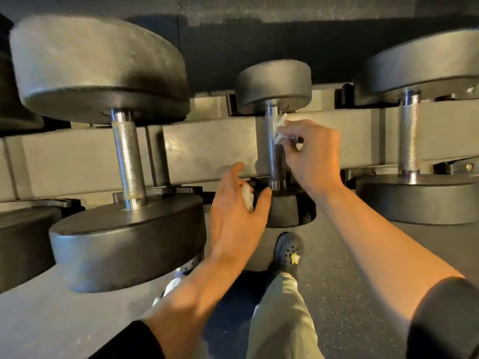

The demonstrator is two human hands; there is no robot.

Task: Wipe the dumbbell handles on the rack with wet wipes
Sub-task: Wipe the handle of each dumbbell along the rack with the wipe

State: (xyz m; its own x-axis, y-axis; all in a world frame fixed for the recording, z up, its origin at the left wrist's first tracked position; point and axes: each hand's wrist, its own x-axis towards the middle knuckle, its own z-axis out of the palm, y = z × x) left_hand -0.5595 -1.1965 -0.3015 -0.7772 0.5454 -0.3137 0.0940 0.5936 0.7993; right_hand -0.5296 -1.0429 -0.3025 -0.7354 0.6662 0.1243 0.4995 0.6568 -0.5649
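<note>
Your right hand (308, 154) pinches a wet wipe (281, 128) against the middle dumbbell's handle (274, 146). Your left hand (238, 200), below it, holds another wipe (247, 196). Wrap fully, stroke downward.

Knurled, shiny metal handle (275, 149) — matt black rubbery heads (274, 84).

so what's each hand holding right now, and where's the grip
The right hand pinches a white wet wipe in its fingertips, against the middle dumbbell's handle. The left hand holds a second wipe in its palm.
</note>
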